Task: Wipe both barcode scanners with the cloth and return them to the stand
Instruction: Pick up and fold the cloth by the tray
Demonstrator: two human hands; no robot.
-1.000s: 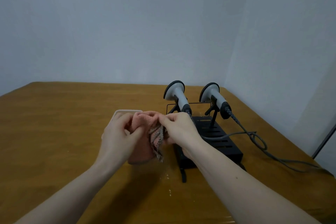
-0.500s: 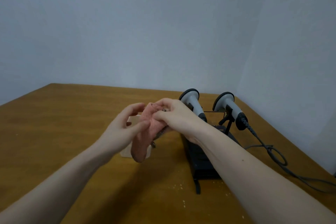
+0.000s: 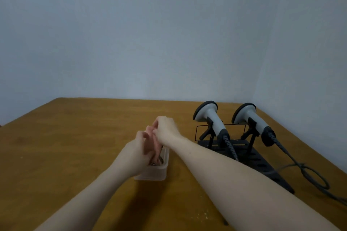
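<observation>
Both of my hands hold a pink cloth (image 3: 157,146) over the middle of the table. My right hand (image 3: 166,128) pinches its top edge from above. My left hand (image 3: 138,148) grips it from the left side, and its fingers hide much of the fabric. The cloth's lower, checkered end (image 3: 155,162) hangs into a small translucent container (image 3: 156,173). To the right, two grey barcode scanners (image 3: 213,121) (image 3: 252,119) sit side by side on a black stand (image 3: 261,163), heads pointing away from me.
Each scanner has a dark cable (image 3: 309,172); the right one loops across the table at the right edge. The wooden table (image 3: 65,146) stands in a corner of pale walls. My right forearm passes just in front of the stand.
My hands have carried the cloth left and away from the stand. Its lower end now hangs into the translucent container. The scanners have not moved.
</observation>
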